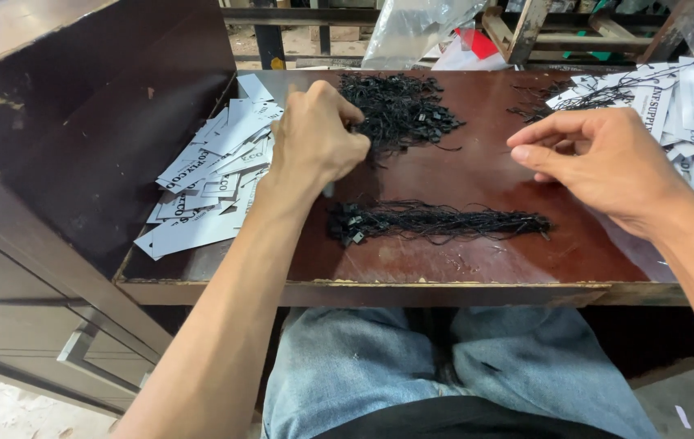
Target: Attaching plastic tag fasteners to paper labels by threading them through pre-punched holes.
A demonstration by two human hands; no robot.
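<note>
Sitting at a dark red-brown wooden board (477,175), the person works with both bare hands above it. The left hand (314,138) is closed into a loose fist, its fingers curled together at the near edge of a loose heap of black string fasteners (400,106); whether a string is pinched inside the fist cannot be told. The right hand (599,162) hovers over the right part of the board, fingers held together with the thumb meeting the fingertips; if something thin is between them, it is too small to see. Between the two forearms, nearer to the person, lies a straight bundle of black strings (436,221), laid across the board. White paper tags (208,179) are piled at the left edge, just beside the left hand. Another pile of white tags (680,114), with black strings on it, lies at the right, behind the right hand.
</note>
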